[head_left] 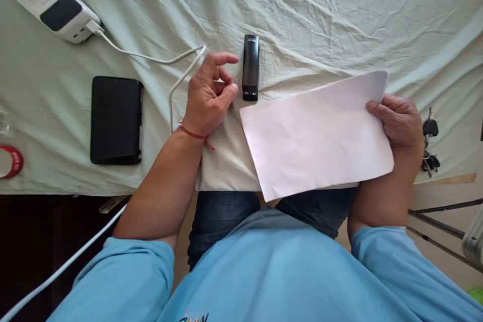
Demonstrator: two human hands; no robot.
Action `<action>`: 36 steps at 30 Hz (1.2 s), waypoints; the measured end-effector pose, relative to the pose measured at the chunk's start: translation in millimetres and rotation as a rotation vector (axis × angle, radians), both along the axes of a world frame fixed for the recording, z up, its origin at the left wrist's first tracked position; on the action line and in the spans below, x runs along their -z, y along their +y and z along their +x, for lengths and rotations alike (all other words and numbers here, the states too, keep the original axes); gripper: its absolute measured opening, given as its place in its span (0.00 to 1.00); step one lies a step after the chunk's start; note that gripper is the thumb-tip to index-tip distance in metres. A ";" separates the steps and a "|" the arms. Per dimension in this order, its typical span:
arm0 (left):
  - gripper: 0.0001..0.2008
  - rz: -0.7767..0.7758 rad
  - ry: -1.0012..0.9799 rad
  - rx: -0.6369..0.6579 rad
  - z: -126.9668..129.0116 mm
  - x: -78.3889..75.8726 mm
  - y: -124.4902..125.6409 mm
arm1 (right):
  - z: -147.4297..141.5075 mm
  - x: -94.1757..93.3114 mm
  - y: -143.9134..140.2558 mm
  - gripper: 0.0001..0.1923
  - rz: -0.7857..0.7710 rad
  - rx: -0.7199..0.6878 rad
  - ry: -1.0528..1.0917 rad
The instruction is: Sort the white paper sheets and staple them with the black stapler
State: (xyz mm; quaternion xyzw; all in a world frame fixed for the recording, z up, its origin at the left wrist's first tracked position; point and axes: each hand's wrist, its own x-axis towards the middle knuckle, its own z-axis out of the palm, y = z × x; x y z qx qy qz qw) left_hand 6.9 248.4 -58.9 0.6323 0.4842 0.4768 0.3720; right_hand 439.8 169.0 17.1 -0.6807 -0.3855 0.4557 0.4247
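A black stapler (250, 66) lies on the cloth-covered table in front of me, its long side pointing away from me. Just left of it is my left hand (210, 91), with the index finger stretched toward the stapler and the other fingers curled; a small gap separates them and the hand holds nothing. My right hand (402, 123) grips the right edge of some white paper (317, 136), thumb on top and fingers beneath. The paper slants over the table's near edge, its left upper corner close to the stapler's near end. How many sheets there are I cannot tell.
At left lie a black tablet-like device (116, 121) and a white power bank (64, 5) with a white cable (151, 59) running behind my left hand. A red-rimmed roll (11, 162) sits at the far left. Keys (430, 146) lie right of my right hand.
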 end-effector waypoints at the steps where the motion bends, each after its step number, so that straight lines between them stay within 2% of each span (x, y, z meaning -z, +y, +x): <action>1: 0.15 -0.023 0.011 -0.013 -2.0 0.5 2.0 | -1.3 -1.2 -0.5 0.25 -0.022 -0.005 0.005; 3: 0.12 -0.051 0.087 -0.013 -5.1 -1.1 4.4 | -3.7 -2.4 -0.4 0.25 -0.044 -0.013 0.012; 5: 0.15 -0.058 0.161 0.025 -6.8 -5.3 3.4 | -5.5 -2.4 0.7 0.24 -0.048 -0.016 0.021; 9: 0.19 -0.056 0.162 0.089 -5.6 -14.5 -5.5 | -8.1 -2.5 2.3 0.25 -0.063 -0.019 0.045; 12: 0.28 0.019 0.185 0.166 -2.7 -18.5 -11.1 | -9.6 -3.7 2.1 0.25 -0.074 -0.016 0.049; 16: 0.26 0.130 0.329 0.248 3.2 -20.9 -13.4 | -10.3 -3.9 2.1 0.25 -0.081 -0.017 0.049; 21: 0.19 0.125 0.413 0.190 12.0 -19.8 -14.6 | -9.9 -2.9 2.5 0.25 -0.074 -0.034 0.054; 25: 0.19 0.156 0.392 0.090 6.7 -17.7 -12.0 | -9.2 -2.7 1.7 0.26 -0.069 -0.039 0.041; 28: 0.21 0.210 0.380 -0.048 -3.8 -11.9 -5.7 | -9.8 -0.3 1.4 0.24 0.017 -0.028 0.020; 30: 0.22 0.222 0.364 -0.091 -8.9 -5.8 -0.7 | -11.3 2.3 2.4 0.23 0.115 -0.006 0.002; 33: 0.21 0.135 0.353 -0.071 -9.0 0.0 3.1 | -13.8 5.5 5.9 0.22 0.167 0.004 -0.023; 36: 0.26 0.032 0.344 -0.051 -2.8 -5.9 -2.4 | -14.3 6.0 8.6 0.24 0.062 -0.043 -0.045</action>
